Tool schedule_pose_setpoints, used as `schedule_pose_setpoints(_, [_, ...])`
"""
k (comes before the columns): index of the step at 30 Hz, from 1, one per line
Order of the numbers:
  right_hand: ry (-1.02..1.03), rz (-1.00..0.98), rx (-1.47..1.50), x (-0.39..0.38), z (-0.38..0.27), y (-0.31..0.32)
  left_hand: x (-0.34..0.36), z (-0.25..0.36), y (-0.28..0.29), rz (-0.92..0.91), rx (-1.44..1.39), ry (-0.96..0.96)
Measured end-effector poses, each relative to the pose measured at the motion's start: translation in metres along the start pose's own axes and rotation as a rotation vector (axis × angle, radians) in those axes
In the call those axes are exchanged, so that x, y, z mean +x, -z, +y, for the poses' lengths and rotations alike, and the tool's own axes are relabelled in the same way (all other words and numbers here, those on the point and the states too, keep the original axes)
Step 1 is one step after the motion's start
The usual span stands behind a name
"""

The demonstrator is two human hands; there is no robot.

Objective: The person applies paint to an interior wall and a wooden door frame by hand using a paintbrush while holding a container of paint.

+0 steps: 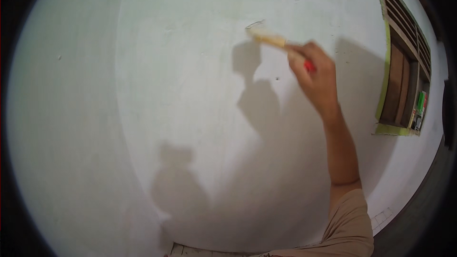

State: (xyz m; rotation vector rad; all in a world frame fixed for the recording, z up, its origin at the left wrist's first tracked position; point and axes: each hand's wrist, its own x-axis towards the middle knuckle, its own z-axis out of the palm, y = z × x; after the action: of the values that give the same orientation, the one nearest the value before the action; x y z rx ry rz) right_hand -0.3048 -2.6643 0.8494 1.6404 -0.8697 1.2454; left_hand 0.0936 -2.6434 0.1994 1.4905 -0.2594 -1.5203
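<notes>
My right hand (pixel 314 74) is raised to the wall and closed around a paintbrush (pixel 270 40). The brush has pale bristles and a yellowish body, and a red part shows between my fingers. Its bristle end points up and left, at or close to the pale wall (pixel 190 85); whether it touches is blurred by motion. Just above the bristles, a thin dark curved mark (pixel 255 24) shows on the wall. My bare forearm comes up from a light brown sleeve (pixel 350 223) at the lower right. My left hand is outside the picture.
A window (pixel 402 81) with wooden panels, slats above and a yellow-green frame is set in the wall at right. Small items, including a green one (pixel 421 101), stand at its sill. Shadows fall across the wall. A tiled ledge or floor edge (pixel 190 250) shows at the bottom.
</notes>
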Motion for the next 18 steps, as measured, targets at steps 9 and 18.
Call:
schedule_pose_setpoints(9, [-0.369,-0.913,0.860,-0.218,-0.127,-0.068,0.003,0.019,0.001,-0.081,-0.004,-0.121])
schedule_pose_setpoints(18, [-0.380,-1.278,1.001,-0.336,-0.199,-0.116,-0.064,0.128,-0.024,-0.358,-0.064,-0.198])
